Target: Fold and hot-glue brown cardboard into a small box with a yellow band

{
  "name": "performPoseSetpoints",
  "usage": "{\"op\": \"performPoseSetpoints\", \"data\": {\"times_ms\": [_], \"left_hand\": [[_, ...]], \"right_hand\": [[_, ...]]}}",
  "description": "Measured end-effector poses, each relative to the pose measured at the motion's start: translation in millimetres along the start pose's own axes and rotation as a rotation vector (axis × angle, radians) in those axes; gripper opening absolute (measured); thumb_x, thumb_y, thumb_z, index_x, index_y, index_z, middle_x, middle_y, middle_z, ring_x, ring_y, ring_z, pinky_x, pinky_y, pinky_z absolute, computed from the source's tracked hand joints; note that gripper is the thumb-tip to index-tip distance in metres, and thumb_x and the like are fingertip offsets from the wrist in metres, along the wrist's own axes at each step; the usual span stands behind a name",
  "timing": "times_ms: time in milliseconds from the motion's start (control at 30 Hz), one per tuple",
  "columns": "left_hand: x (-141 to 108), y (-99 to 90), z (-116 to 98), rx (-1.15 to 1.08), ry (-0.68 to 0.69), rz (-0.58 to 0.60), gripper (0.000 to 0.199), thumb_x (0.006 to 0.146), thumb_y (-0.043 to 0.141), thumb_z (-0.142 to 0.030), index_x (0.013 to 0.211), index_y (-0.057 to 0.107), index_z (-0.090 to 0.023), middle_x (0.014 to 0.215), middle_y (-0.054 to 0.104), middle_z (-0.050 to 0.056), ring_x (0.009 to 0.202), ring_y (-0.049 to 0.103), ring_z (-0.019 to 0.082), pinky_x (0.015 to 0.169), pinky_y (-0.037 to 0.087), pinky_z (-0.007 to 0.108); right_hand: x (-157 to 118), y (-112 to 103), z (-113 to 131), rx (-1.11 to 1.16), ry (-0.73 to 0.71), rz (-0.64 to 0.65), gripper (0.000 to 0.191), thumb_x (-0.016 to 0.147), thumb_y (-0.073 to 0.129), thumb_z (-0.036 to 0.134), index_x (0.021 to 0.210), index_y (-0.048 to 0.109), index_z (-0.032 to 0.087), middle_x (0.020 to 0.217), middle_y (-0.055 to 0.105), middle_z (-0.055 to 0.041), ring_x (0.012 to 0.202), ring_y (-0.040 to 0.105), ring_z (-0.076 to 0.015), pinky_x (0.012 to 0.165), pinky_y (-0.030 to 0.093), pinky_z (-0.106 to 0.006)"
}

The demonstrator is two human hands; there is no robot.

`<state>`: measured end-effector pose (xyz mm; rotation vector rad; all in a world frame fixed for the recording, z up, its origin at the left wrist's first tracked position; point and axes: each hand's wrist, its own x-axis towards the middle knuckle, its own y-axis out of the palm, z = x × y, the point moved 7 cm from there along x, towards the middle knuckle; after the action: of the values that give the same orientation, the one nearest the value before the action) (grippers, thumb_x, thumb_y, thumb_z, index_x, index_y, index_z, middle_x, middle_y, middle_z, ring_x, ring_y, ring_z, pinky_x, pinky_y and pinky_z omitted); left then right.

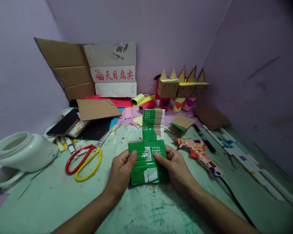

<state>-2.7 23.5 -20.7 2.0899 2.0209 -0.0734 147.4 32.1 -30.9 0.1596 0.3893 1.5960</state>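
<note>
Between both hands I hold a green printed piece of cardboard (139,164) just above the table. It is creased, carries a white QR code, and has a narrower strip (149,125) standing up from its far edge. My left hand (122,169) grips its left side, thumb on top and fingers beneath. On the right side, my right hand (177,164) pinches it the same way. Left of my hands lie open scissors (97,151) with one red and one yellow handle. A flower-patterned glue gun (197,152) with a black cord rests to the right.
A white pitcher (31,152) lies on its side at left, near a phone (63,123). Cardboard figures with pointed tops (169,87) stand at the back beside a large opened box (112,70). Several markers (246,162) line the right side. A folded cardboard piece (183,123) lies near the glue gun.
</note>
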Motion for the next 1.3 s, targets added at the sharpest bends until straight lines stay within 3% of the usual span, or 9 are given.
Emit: {"op": "performPoseSetpoints", "data": {"times_ms": [233,433,633,833,1300], "left_hand": [[10,1.3,-2,-0.065,0.029,-0.165,0.035,0.072,0.064,-0.051,0.066,0.055,-0.017,0.056,0.052,-0.005,0.052,0.047,0.012,0.049,0.041,0.022],[13,-0.3,-8,0.217,0.151,-0.211,0.037,0.078,0.057,-0.053,0.068,0.054,-0.018,0.058,0.053,-0.003,0.056,0.05,0.013,0.049,0.04,0.023],[10,1.1,-7,0.336,0.244,-0.24,0.034,0.083,0.054,-0.051,0.07,0.054,-0.019,0.06,0.055,-0.003,0.057,0.049,0.013,0.053,0.041,0.024],[6,1.9,-11,0.405,0.31,-0.288,0.032,0.084,0.052,-0.049,0.073,0.055,-0.019,0.06,0.055,-0.003,0.057,0.05,0.014,0.053,0.04,0.025],[1,4.0,-22,0.556,0.42,-0.351,0.034,0.085,0.048,-0.046,0.063,0.046,-0.021,0.053,0.048,-0.005,0.051,0.043,0.012,0.05,0.035,0.023]], "right_hand": [[1,-2,-2,-0.142,-0.119,-0.067,0.031,0.078,0.061,0.049,0.084,0.061,0.018,0.073,0.065,-0.0021,0.067,0.057,-0.0169,0.059,0.046,-0.027],[-3,-4,1,-0.299,-0.193,-0.148,0.027,0.085,0.053,0.046,0.079,0.054,0.02,0.07,0.057,0.0007,0.064,0.051,-0.0148,0.057,0.042,-0.027],[-7,-1,5,-0.44,-0.287,-0.154,0.024,0.089,0.046,0.043,0.079,0.048,0.022,0.07,0.054,0.0012,0.064,0.048,-0.0156,0.06,0.041,-0.031],[-9,-1,7,-0.495,-0.321,-0.161,0.023,0.09,0.042,0.042,0.093,0.051,0.021,0.068,0.052,0.0005,0.067,0.052,-0.0186,0.058,0.041,-0.033],[-10,1,9,-0.545,-0.328,-0.172,0.023,0.089,0.041,0.041,0.089,0.05,0.02,0.07,0.056,-0.001,0.063,0.051,-0.017,0.057,0.042,-0.032]]}}
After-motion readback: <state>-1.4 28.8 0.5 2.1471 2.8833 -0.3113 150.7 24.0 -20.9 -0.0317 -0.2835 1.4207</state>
